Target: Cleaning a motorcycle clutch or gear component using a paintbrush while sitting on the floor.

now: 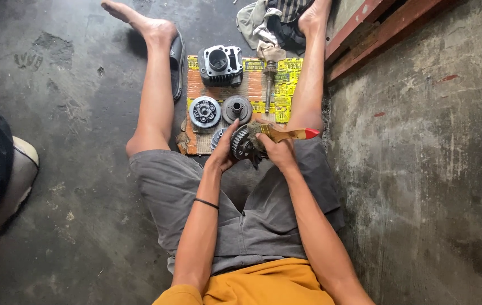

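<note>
Between my knees, on the floor: toothed gear (242,144).
Left hand (223,151): I cup the gear's side, fingers curled.
Right hand (275,148): I grip a red-tipped paintbrush (286,134), bristles against gear.

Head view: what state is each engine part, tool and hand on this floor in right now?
Left hand: gripping the toothed round metal gear, held above the mat.
Right hand: closed on the wooden-handled paintbrush with red tip, bristles against the gear.
Grey finned engine cylinder: lying on the cardboard mat, bore up.
Two round metal clutch parts: flat on the mat, untouched.
Metal shaft: lying flat.
</note>
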